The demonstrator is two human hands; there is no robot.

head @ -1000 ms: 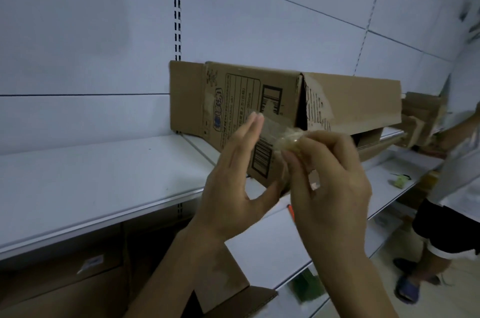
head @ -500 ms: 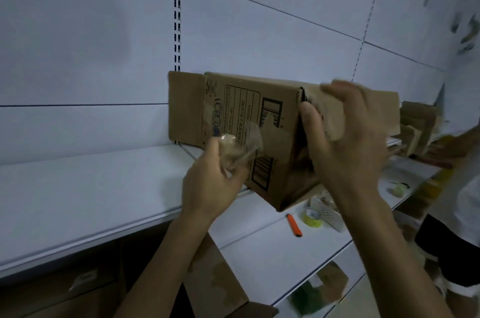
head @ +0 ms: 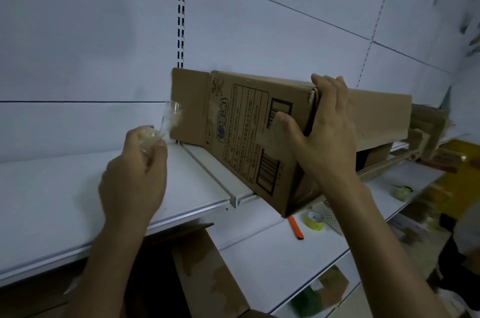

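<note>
A brown cardboard box (head: 241, 120) with printed barcodes lies tilted on the white shelf (head: 52, 187), one corner jutting past the shelf's front edge. My right hand (head: 322, 133) grips the box's top edge, thumb on the printed face and fingers over the top. My left hand (head: 137, 174) holds a crumpled wad of clear tape (head: 148, 135) to the left of the box. A strip of that tape (head: 171, 116) stretches up to the box's open left flap.
On the lower shelf (head: 272, 252) lie an orange cutter (head: 296, 228), a roll of yellow-green tape (head: 314, 221) and a white perforated basket (head: 330, 217). More cardboard (head: 426, 133) sits at the right. A flattened box (head: 207, 271) leans below. A person (head: 467, 239) stands at far right.
My right hand let go of the tape wad and moved up onto the box's top edge. My left hand took the wad and pulled it leftward, away from the box.
</note>
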